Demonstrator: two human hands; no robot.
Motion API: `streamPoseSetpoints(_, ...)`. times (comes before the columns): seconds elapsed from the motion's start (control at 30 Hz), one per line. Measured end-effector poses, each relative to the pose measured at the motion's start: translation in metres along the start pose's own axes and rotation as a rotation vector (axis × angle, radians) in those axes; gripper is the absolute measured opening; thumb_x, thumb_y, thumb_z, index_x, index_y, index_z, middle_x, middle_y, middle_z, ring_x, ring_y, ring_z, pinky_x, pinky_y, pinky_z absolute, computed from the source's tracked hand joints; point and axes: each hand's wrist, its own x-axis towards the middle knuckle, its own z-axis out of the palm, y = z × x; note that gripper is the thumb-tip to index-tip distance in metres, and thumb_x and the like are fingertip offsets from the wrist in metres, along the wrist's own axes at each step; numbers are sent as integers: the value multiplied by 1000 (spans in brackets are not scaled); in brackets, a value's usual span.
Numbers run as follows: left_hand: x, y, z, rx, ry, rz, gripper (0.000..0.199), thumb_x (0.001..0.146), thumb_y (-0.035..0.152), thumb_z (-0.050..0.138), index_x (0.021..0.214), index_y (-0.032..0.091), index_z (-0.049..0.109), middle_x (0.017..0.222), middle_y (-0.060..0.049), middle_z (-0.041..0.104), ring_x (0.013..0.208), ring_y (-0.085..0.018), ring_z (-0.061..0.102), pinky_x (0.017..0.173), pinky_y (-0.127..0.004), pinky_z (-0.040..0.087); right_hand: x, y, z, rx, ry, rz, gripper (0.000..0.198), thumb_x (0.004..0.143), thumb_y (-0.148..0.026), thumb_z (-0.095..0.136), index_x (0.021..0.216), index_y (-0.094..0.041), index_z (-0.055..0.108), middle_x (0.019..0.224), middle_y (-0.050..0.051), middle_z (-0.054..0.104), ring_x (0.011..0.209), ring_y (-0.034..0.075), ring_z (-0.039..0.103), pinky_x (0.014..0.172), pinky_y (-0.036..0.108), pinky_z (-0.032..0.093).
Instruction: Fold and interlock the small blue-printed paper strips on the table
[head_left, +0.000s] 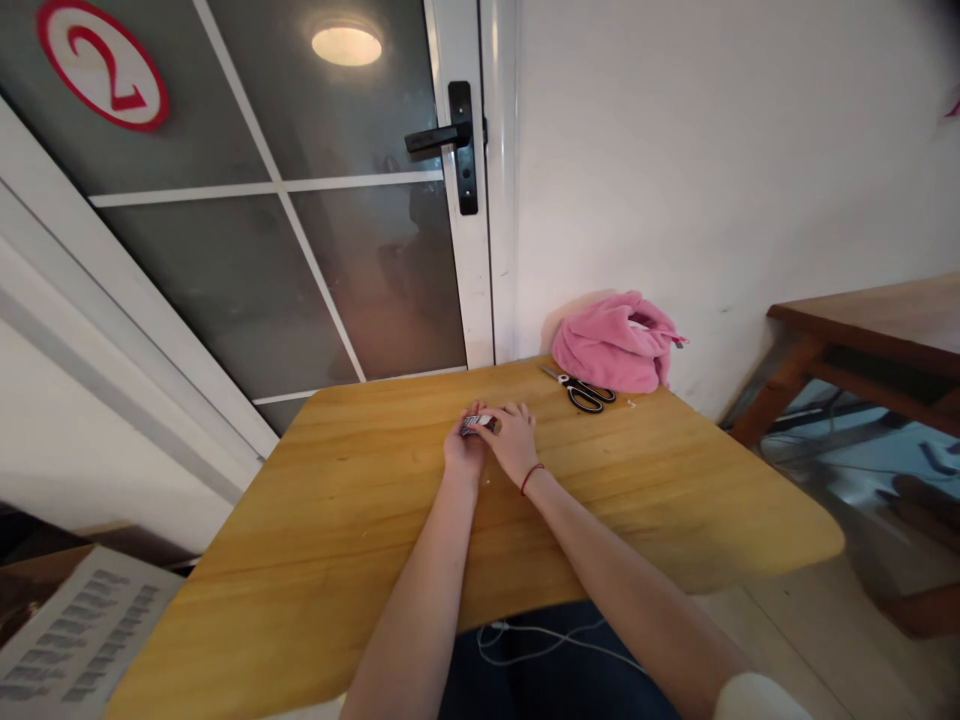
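Over the wooden table (360, 500), both hands meet around a small dark item with white printed marks (474, 424), too small to name. My left hand (463, 450) is under and beside it, fingers curled around its far side. From the right, my right hand (514, 440) pinches its near end with thumb and fingers; a thin red cord circles that wrist. Parts of the item are hidden by the fingers. Black-handled scissors (583, 390) lie to the right beyond the hands, beside a pink plush bag (615, 345).
A glazed door (375, 270) with a black handle (463, 145) stands behind the table's far edge. At right is another wooden table (862, 315). A printed cardboard box (90, 630) sits at lower left. A white cable (555, 632) lies across my lap.
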Motion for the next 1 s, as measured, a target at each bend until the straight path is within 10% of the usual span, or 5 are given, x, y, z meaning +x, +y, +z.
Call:
streamPoseSetpoints(0.7,6,-7,-4,120,-19,-61,28,87,15,34,79,11,60,75,-8,63,67,-13,61,72,-28,50,-3,-1,6,45,-40,-27,41,72,-43,63,110,-27,58,109,7,54,101,26,40,84,40,33)
streamPoseSetpoints(1.0,-2,3,-4,71,-16,64,29,87,12,33,102,17,57,110,-10,62,89,-17,62,80,-33,49,-1,6,11,223,-154,-97,38,74,-34,63,108,-19,54,102,7,56,95,18,53,82,31,42)
